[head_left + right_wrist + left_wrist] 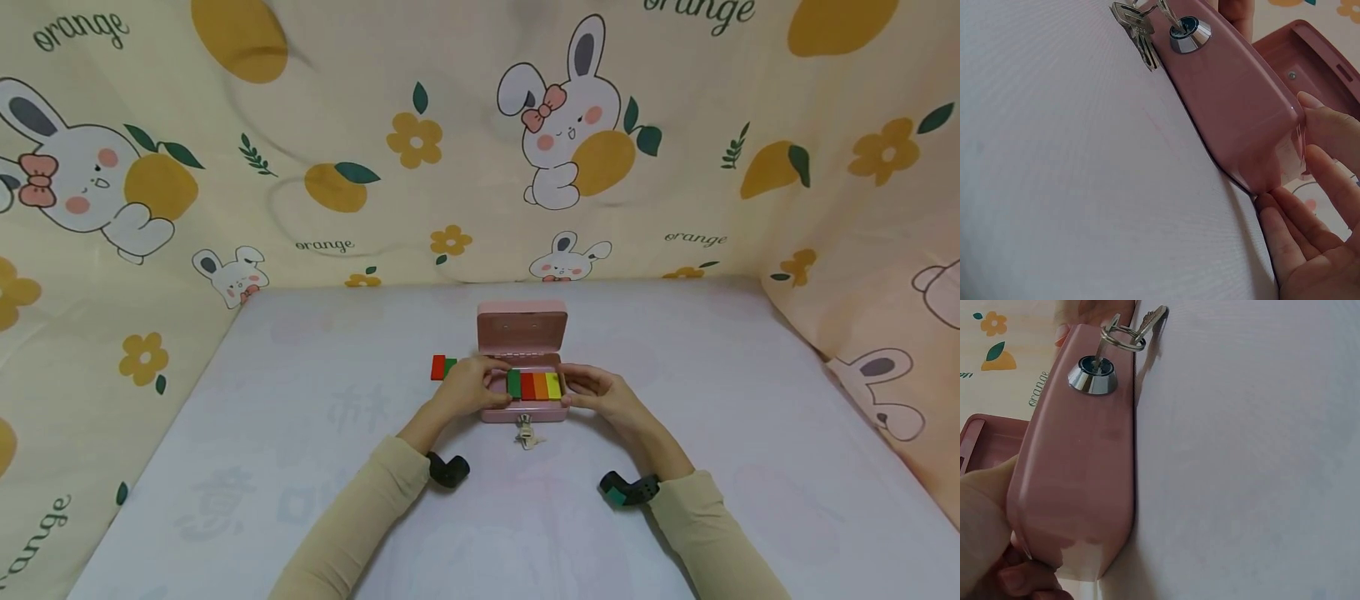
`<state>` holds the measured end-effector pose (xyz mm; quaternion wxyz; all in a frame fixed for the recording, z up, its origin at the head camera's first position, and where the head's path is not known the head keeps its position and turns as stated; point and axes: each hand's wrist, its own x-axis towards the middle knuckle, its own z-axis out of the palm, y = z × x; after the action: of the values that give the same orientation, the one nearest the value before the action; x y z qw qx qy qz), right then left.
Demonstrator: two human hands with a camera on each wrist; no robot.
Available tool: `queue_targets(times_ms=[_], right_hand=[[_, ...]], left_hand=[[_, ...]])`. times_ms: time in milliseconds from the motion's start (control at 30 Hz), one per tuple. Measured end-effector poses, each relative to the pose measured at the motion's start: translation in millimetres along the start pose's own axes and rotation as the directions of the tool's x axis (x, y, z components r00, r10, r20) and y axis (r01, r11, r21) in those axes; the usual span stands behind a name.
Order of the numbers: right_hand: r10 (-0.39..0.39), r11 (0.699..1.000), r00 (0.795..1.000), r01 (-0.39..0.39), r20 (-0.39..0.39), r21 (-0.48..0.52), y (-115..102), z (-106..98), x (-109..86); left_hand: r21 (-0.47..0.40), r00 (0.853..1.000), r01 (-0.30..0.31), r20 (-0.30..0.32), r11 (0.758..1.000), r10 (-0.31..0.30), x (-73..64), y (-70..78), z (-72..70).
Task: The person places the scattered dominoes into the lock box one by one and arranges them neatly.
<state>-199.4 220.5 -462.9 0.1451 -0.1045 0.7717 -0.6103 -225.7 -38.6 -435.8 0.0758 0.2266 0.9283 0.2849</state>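
A pink metal cash box [497, 414] stands on the table with its lid raised. In it lies a row of flat coloured blocks: a green block [513, 384], a red block [528, 386], an orange block [541, 386] and a yellow block [553, 386]. My left hand [468, 385] reaches over the box's left end, thumb and forefinger pinching the green block front and back. Its other fingers [1019, 579] curl outside the wall. My right hand [606, 392] touches the box's right end, fingers loosely extended. One fingertip [1310, 100] rests right at the rim.
Keys [528, 435] on a ring hang from the front lock [1093, 376]. A red block [438, 367] and a partly hidden green block [450, 365] lie on the white table [330, 467], left of the box. A printed cloth [465, 192] rises behind.
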Motion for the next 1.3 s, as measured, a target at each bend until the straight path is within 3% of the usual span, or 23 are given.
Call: queue_targets(times_ms=[433,1067,1300], right_hand=[[0.013,1.000,1.000,-0.013,0.003,0.012,1.3,-0.3,0.6],[-0.001,1.000,1.000,0.001,0.008,0.017,0.9,-0.6,-0.2],[-0.008,1.000,1.000,0.008,0.008,0.023,0.7,-0.7,-0.5]], left_hand=[[0.080,0.997,0.065,0.025,0.995,-0.067,-0.2,6.2,-0.3],[0.217,0.995,0.078,0.039,0.973,-0.089,2.2,12.6,-0.3],[0.227,0.994,0.085,0.042,0.970,-0.097,1.5,13.9,-0.6]])
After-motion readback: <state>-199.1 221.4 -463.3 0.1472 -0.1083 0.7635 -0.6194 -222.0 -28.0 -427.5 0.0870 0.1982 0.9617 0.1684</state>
